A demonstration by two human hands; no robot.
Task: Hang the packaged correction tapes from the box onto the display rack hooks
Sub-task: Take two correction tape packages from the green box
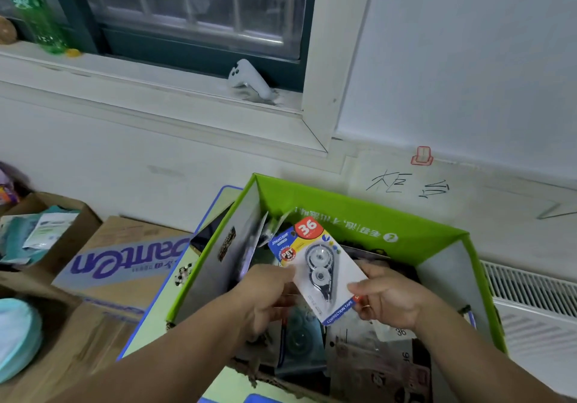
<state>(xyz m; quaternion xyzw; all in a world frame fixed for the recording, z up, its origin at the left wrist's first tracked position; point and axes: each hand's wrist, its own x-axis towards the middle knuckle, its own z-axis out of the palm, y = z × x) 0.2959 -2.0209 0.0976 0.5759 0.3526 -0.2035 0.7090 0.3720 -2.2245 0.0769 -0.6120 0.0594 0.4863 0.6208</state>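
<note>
A packaged correction tape (318,270), a white card with a red "36" badge and a clear blister, is held above the open green box (359,215). My left hand (265,296) pinches the card's left edge. My right hand (387,299) grips its lower right corner, thumb on the front. Several more packaged tapes (368,355) lie dim in the bottom of the box below the hands. No display rack or hooks are in view.
A brown cardboard box (125,262) with purple lettering sits left of the green box, with another open carton (46,224) of packets behind it. A white game controller (249,81) lies on the window sill. A white radiator (530,302) stands at the right.
</note>
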